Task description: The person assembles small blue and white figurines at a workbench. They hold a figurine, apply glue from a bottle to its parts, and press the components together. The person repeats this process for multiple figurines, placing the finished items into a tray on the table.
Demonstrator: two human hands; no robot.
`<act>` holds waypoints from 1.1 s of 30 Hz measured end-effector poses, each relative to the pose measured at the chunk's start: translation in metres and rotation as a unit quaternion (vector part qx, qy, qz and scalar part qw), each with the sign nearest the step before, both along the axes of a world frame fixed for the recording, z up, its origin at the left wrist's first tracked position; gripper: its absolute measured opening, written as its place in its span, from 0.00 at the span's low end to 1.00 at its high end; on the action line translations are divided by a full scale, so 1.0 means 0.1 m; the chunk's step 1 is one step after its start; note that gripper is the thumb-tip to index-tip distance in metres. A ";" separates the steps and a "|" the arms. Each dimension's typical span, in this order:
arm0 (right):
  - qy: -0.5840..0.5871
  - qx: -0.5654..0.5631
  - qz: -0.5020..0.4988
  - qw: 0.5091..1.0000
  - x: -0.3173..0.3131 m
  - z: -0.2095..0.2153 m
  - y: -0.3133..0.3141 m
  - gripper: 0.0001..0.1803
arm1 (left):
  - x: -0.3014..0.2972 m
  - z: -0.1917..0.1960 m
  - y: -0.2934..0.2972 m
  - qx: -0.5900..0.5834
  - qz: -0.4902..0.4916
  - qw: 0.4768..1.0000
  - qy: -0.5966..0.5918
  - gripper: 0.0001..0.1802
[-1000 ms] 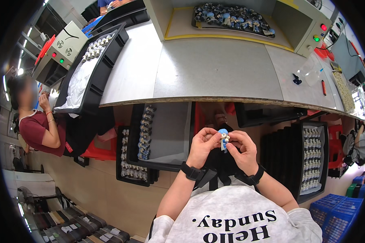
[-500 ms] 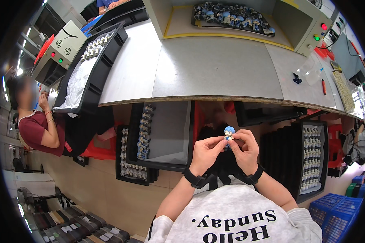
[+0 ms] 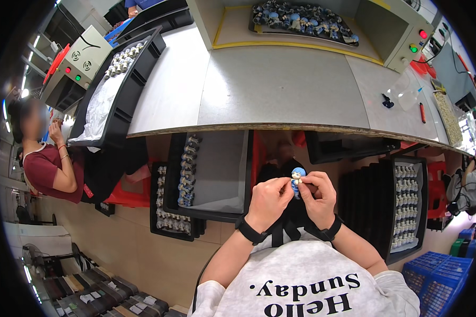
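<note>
A small blue-haired figurine (image 3: 298,173) with a pale face and blue-and-white body is held upright between my two hands, in front of my lap. My left hand (image 3: 270,198) has its thumb and fingers pinched at the figurine's left side, low on the body. From the other side, my right hand (image 3: 318,193) grips it by the upper body with thumb and fingertips. The fingers cover part of the figurine's body. Black bands circle both wrists.
A black tray (image 3: 217,215) with a row of blue figurines sits left of my hands, below the workbench edge (image 3: 238,127). Figurines fill another tray (image 3: 426,211) at right. On the bench stand an open-fronted box (image 3: 301,48) and a long black tray (image 3: 137,84). A co-worker (image 3: 53,169) sits at left.
The figurine has turned and tilted slightly, showing more of its blue lower body. My left hand has drawn its fingers in and shifted its pinch to the figurine's side.
</note>
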State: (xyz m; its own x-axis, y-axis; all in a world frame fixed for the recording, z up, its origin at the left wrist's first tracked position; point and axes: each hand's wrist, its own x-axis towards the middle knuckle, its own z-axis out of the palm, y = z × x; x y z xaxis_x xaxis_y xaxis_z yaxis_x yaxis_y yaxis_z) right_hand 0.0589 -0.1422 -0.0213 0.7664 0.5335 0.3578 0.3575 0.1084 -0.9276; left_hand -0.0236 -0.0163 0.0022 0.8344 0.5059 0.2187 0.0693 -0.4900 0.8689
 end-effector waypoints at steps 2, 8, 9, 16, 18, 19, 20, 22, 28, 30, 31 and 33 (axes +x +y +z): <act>-0.001 -0.003 -0.003 1.000 0.00 0.00 0.00 0.09 | 0.01 -0.02 -0.03 0.043 0.018 0.999 -0.021 0.06; 0.004 0.000 0.000 1.000 -0.01 0.02 0.01 0.09 | 0.02 -0.01 -0.06 0.088 0.041 0.995 -0.033 0.03; 0.007 0.002 0.001 1.000 0.00 0.02 0.01 0.09 | 0.02 -0.01 -0.06 0.095 0.042 0.994 -0.033 0.03; 0.024 0.024 0.006 0.999 0.09 0.02 -0.08 0.13 | 0.04 0.02 -0.07 0.131 0.043 0.990 -0.036 0.02; -0.009 0.020 -0.036 0.999 0.24 0.06 -0.18 0.14 | 0.08 0.03 -0.07 0.141 0.037 0.989 -0.036 0.02; -0.019 0.013 -0.065 0.998 0.34 0.06 -0.26 0.14 | 0.09 0.03 -0.08 0.145 0.034 0.988 -0.036 0.02; -0.030 0.008 -0.097 0.995 0.47 0.06 -0.34 0.14 | 0.11 0.03 -0.09 0.152 0.028 0.987 -0.038 0.02; -0.021 0.023 -0.174 0.984 0.74 0.13 -0.49 0.15 | 0.14 0.06 -0.11 0.145 0.024 0.989 -0.036 0.03; -0.128 0.125 -0.386 0.905 1.95 0.26 -1.08 0.21 | 0.12 -0.06 -0.08 0.024 -0.004 0.999 0.041 0.07; -0.125 0.077 -0.439 0.886 2.28 0.34 -1.25 0.26 | 0.13 0.05 -0.11 -0.116 -0.010 0.990 0.084 0.10; -0.148 0.056 -0.445 0.882 2.47 0.36 -1.32 0.28 | 0.14 0.04 -0.11 -0.142 -0.017 0.987 0.079 0.10; -0.154 -0.038 -0.455 0.876 2.80 0.38 -1.45 0.37 | 0.16 0.00 -0.10 -0.195 -0.024 0.978 0.071 0.12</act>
